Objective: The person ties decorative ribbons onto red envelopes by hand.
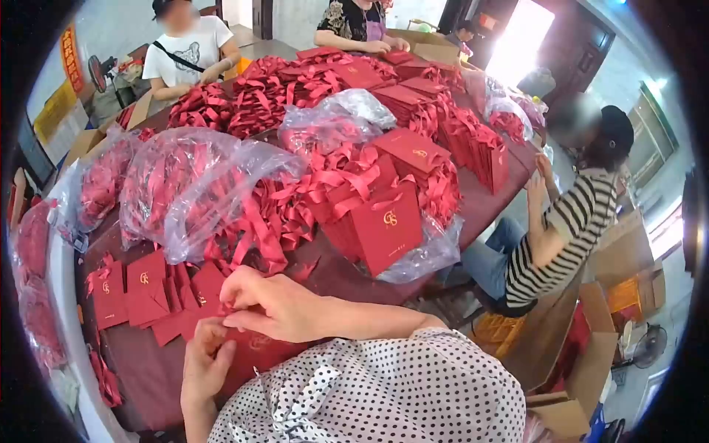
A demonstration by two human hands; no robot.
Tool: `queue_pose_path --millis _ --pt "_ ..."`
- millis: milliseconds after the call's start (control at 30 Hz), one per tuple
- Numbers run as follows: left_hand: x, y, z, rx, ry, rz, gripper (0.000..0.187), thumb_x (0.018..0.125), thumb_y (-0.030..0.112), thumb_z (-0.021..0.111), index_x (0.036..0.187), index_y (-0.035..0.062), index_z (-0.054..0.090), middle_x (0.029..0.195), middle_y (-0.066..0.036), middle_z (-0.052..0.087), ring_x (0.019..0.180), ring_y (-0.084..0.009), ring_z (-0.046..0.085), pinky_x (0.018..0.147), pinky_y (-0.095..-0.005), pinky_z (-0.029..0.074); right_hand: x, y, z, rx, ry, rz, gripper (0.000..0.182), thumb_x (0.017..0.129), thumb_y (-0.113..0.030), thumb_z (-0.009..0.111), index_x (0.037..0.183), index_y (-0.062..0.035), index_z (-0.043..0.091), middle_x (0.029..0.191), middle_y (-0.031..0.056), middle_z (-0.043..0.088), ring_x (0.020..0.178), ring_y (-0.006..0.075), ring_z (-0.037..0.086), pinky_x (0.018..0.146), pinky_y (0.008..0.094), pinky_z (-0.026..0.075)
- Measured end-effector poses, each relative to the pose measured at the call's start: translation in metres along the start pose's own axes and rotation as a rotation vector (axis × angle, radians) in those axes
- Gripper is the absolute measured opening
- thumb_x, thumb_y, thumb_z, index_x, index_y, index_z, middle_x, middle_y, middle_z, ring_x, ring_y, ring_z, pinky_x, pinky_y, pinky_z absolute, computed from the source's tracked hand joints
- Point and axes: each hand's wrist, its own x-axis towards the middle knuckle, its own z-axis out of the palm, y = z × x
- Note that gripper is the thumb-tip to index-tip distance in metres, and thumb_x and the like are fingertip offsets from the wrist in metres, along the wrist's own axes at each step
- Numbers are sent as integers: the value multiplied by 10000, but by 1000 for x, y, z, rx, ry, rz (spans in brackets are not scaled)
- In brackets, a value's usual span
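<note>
Close to my body a red paper gift bag (258,341) with a gold print lies partly under my hands. My left hand (205,362) is at its left edge, with curled fingers and the thumb against the bag. My right hand (272,304) is closed in a pinch just above the bag's top edge, on a bit of red ribbon mostly hidden by the fingers. The two hands' fingertips nearly meet. Just beyond them, several flat red bags (148,284) with gold logos lie spread at the left.
Red bags with ribbon handles (273,92) pile high on the dark red table (140,369). Clear plastic bags (199,181) hold more ribboned pieces. A person in a striped shirt (565,244) sits at the right; two more people work at the far side. Cardboard boxes (591,347) stand right.
</note>
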Motion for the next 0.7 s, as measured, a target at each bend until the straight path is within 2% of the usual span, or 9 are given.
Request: queue_pose_path --millis 67,133,200,233,300,333,533,600,700 --pt "-6 -22 2 -128 112 -172 186 778 -27 630 942 10 552 957 -63 543 794 -141 512 710 -260 431 3 10 13 44 36 47 164 882 -142 625 943 1 572 873 98 639 725 200 657 650 319 498" --pt "9 -35 15 31 281 19 126 764 -1 674 864 29 603 964 -93 586 941 -212 547 820 -335 433 6 20 17 -55 -52 143 181 874 -153 635 946 5 584 864 100 629 757 213 656 654 313 497" --pt "17 -37 13 252 333 200 127 737 63 725 823 47 633 938 -95 591 1007 -283 499 878 -405 392 7 45 26 -14 130 126 166 885 -147 634 976 -9 618 800 52 650 705 117 630 631 281 504" --pt "22 -23 10 442 353 206 128 728 79 732 803 44 635 875 -89 572 958 -286 471 854 -398 380 13 32 22 28 140 299 138 905 -118 607 993 -13 626 786 37 653 687 76 600 631 250 503" --pt "22 -28 11 471 447 205 133 733 97 736 773 47 620 799 -72 511 913 -273 447 837 -357 361 13 51 23 188 168 268 127 927 -64 560 1009 12 620 781 33 643 685 70 593 620 225 490" --pt "17 -31 13 436 450 166 154 735 107 734 761 43 596 807 -66 521 914 -263 449 846 -355 362 11 58 25 354 168 272 129 930 -66 560 1008 18 620 775 35 640 686 74 591 623 219 484" --pt "1 -31 11 295 418 81 152 760 83 678 797 50 535 920 -77 504 983 -256 426 898 -358 324 14 69 22 275 136 289 137 888 -88 640 974 18 625 797 22 637 734 56 585 666 200 473" --pt "-1 -38 10 255 412 63 150 763 83 675 798 50 533 921 -77 508 985 -255 428 904 -358 320 14 76 22 95 163 151 135 858 -68 669 954 17 630 800 34 644 741 63 591 678 203 473" --pt "-4 -43 12 190 424 50 135 780 84 664 798 49 535 931 -75 517 982 -250 437 905 -358 322 9 48 26 -61 142 221 129 855 19 638 982 30 623 814 40 646 692 80 606 631 194 489"
